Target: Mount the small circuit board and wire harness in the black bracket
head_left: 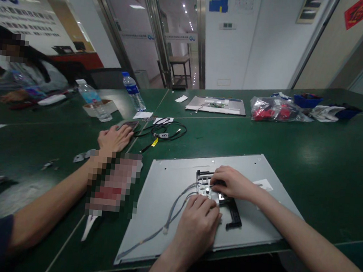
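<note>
As black bracket [234, 218] runs far-left to near-right, left hand [196, 227], right hand [231, 183] clasping it

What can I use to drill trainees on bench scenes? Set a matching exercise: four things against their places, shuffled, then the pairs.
Things
1. left hand
2. co-worker's hand
3. blue-capped bottle
4. plastic bag

Places
A. far side, to the right, beside the blue tray
B. on the black bracket atop the grey panel
C. flat on the green table, left of the coiled black cable
D. upright on the far side, near a second bottle

Pairs: 1-B, 2-C, 3-D, 4-A
</note>
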A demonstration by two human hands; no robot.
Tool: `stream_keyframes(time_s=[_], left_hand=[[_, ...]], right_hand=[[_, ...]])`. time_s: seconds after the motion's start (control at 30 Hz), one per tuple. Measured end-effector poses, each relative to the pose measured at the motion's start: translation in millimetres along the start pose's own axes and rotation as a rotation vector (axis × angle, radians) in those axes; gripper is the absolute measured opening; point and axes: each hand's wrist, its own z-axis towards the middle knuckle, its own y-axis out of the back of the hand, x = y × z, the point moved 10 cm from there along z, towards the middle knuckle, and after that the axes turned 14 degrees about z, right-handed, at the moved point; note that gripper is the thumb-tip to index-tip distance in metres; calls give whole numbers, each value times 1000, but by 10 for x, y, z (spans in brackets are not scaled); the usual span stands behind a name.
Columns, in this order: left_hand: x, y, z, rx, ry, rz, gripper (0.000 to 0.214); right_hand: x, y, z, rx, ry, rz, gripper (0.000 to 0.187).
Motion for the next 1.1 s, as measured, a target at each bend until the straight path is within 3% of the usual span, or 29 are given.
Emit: stream_keyframes(time_s=[0.7,0.97,1.1], left_hand=[[23,-38,-1,49,7,-61,11],[35,-2,3,19,4,-83,7],[46,2,4,26,12,-107,6]], right_hand=[[5,29,-7,-8,-9,8,7],[193,410,-4,-122,25,90,5],[490,681,-102,-249,52,133,8]])
